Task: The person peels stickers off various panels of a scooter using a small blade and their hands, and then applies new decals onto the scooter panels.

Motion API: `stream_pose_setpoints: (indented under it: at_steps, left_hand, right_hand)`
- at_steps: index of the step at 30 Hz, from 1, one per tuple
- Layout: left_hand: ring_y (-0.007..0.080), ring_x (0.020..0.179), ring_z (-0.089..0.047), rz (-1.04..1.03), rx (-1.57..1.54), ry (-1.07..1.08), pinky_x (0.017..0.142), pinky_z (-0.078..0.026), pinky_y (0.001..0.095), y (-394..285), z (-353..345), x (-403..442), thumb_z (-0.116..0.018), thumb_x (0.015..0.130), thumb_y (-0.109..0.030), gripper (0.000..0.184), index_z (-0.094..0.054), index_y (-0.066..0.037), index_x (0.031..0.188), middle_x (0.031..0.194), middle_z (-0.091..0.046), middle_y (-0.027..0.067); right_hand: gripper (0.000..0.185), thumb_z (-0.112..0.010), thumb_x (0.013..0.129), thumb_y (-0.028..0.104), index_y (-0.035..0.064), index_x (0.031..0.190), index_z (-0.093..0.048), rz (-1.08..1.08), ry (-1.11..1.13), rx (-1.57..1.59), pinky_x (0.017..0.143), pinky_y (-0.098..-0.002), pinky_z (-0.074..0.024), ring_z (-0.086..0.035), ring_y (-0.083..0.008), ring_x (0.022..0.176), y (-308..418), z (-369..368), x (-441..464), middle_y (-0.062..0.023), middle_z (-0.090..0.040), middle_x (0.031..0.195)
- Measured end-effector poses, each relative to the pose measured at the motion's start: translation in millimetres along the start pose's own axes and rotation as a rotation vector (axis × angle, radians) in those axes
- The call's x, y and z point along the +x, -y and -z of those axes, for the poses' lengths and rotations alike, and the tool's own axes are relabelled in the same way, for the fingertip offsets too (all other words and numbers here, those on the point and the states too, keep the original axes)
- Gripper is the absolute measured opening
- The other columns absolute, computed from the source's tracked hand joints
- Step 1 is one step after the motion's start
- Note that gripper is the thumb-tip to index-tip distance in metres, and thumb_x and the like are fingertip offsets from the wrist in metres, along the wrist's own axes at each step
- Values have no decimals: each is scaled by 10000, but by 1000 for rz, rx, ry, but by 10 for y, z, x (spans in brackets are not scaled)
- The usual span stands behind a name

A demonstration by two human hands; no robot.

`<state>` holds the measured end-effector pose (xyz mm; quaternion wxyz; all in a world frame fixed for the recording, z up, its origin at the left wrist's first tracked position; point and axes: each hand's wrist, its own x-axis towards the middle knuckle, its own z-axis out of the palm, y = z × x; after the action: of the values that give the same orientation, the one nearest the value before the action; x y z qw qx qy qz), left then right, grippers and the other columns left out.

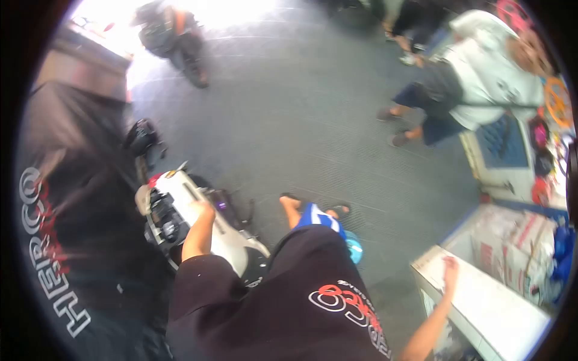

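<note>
My left hand (203, 209) is at the upper edge of a white scooter (233, 245) on my left; its fingers are too blurred to make out. Mechanical parts (167, 221) show in the scooter's uncovered middle. On the other side, my right hand (450, 266) is over or on the end of a white counter (490, 307). Whether it touches the top is unclear, and its fingers are small and smeared.
A black printed cover (78, 222) hangs along the left. Another motorcycle (174, 39) stands near the bright opening. A person in a white shirt (481, 66) bends by the shelves at right. White sacks or boxes (512, 240) sit behind the counter. Grey textured flooring (301, 120) lies between.
</note>
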<state>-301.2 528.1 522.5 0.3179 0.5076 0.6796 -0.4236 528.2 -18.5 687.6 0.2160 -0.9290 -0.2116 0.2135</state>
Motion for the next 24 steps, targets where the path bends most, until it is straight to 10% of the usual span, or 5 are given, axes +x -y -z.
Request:
stream_pose_setpoints:
  at_steps: [1,9,14,20,24]
  left_hand:
    - [355,1467,-443,-54,893,63,1158,-347,626,-318,-93,-202,-579,976,-530,668,-513,-167,1532,1584,-487,96]
    - [399,1257,-610,-1296,43,45,1072,-479,476,-4220,-1760,-2624,-527,1005,-480,535,-654,-56,1307,1342,-645,235]
    - [393,1300,-591,-1539,29,176,1118,-444,449,-4913,-2149,-4332,-509,1029,-549,636,-606,-36,1393,1378,-635,227]
    - [400,1349,-548,-1116,76,-172,1075,-476,483,-4205,-4043,-3258,-485,1027,-537,626,-587,-61,1420,1482,-537,247]
    - [400,1539,-279,-584,-134,44,1255,-247,492,-3039,-4657,-3290,-502,961,-675,890,-373,-54,1586,1655,-305,234]
  right_hand:
    - [192,-680,975,218,62,1084,-701,-44,114,23,930,-381,-499,-650,-226,978,89,-46,-287,-85,-713,1005]
    - [285,-628,966,268,96,1162,-743,379,495,-553,909,-443,-509,-676,-213,1044,-2658,-1936,-2937,-89,-749,1107]
    - [290,-661,939,304,74,1084,-762,-393,652,118,744,-433,-522,-670,-208,849,-2362,-1891,-2581,-94,-731,939]
    - [323,-700,907,347,47,990,-785,86,506,136,546,-420,-538,-663,-202,615,-3431,-1321,-2168,-99,-710,737]
    - [165,-705,885,182,38,966,-705,-530,94,608,376,-287,-248,-360,-85,430,-2821,-120,-1628,26,-447,600]
